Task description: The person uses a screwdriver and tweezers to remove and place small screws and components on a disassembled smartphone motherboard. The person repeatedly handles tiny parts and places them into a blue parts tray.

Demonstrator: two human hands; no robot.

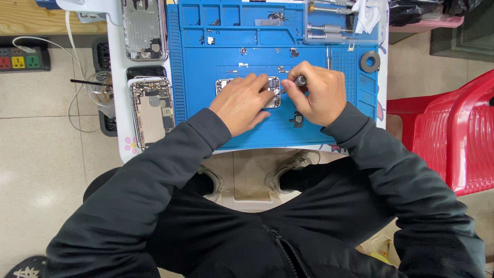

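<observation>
An opened phone body (274,87) lies in the middle of the blue repair mat (319,67). My left hand (242,102) lies flat across it and pins it down, hiding most of it. My right hand (315,91) grips a small screwdriver (300,80) with a dark round cap, its tip down at the phone's right end. A small dark part (298,119) lies on the mat just below my right hand.
Two more opened phone shells (144,28) (152,109) lie on the white table left of the mat. A clear tray of screwdrivers (329,25) and a dark tape ring (369,62) sit at the back right. A red plastic chair (453,134) stands right; a power strip (23,59) lies left.
</observation>
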